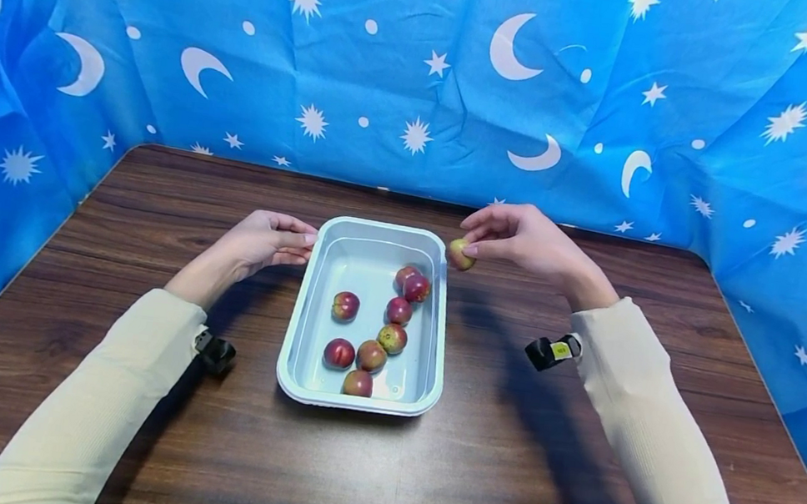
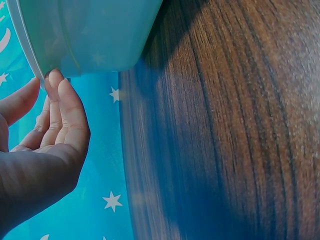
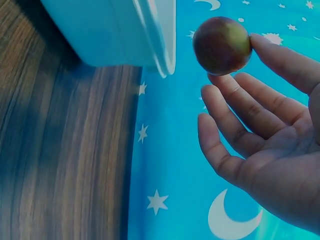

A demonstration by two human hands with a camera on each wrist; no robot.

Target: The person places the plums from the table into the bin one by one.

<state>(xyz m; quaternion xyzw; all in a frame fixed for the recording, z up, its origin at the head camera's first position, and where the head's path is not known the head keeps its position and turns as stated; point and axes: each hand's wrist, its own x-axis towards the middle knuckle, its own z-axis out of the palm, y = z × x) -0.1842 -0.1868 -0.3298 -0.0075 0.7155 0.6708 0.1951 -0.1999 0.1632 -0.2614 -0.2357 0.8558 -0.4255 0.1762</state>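
Observation:
A white rectangular plastic tray (image 1: 290,330) stands on the table, with several red and yellow-green plums (image 1: 340,353) lying loose inside. Its far left rim is pinched between the thumb and fingers of my left hand (image 1: 253,246); the left wrist view shows the thumb (image 2: 22,102) on one side and the fingertips under the rim. Just outside the far right corner of the tray, my right hand (image 1: 526,242) holds one plum (image 3: 222,46) between thumb and fingertips. In the right wrist view that plum is raised near rim height, apart from the tray.
The dark wood-grain table (image 1: 496,482) extends around the tray on every side. Behind it and along both sides hangs a blue cloth (image 1: 410,76) printed with white moons and stars. A black strap camera (image 1: 551,353) hangs at the right wrist, another (image 1: 215,353) at the left.

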